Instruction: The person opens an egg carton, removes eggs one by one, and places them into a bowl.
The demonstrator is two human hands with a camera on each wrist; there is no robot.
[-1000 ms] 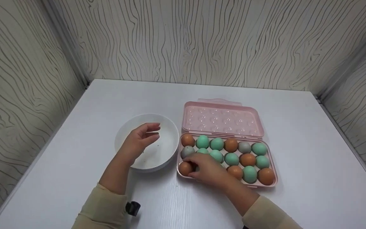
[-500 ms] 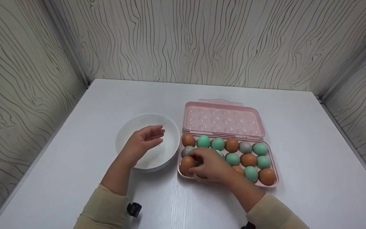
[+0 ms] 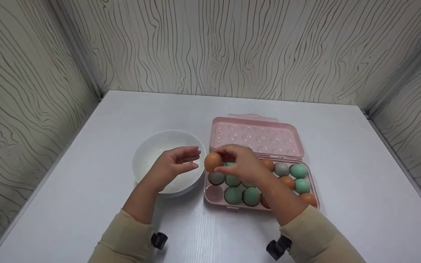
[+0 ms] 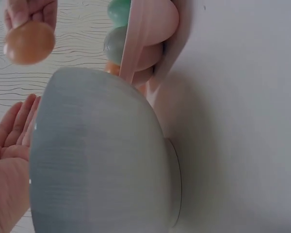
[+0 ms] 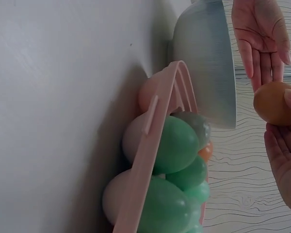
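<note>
Between the fingertips and thumb of my right hand (image 3: 241,162) is a brown egg (image 3: 213,162), held in the air above the left end of the pink egg carton (image 3: 214,194). Close to the egg, my left hand (image 3: 172,166) hovers over the white bowl (image 3: 143,171), its fingers extended and nothing in its grasp. In the right wrist view the left hand's fingertips come right up to the egg (image 5: 275,103); whether they touch it I cannot tell. Green, grey and brown eggs fill much of the carton. The front left cup is bare. My right hand and forearm hide several cups.
The carton's pink lid (image 3: 256,137) lies folded back behind it. The bowl (image 4: 97,150) stands just left of the carton, almost against it. Both sit on a white table (image 3: 192,237) with patterned walls (image 3: 217,47) around its back and sides.
My right hand has lifted the brown egg out of the front left cup and moved it up and back. My left hand has shifted slightly right, toward the egg.
</note>
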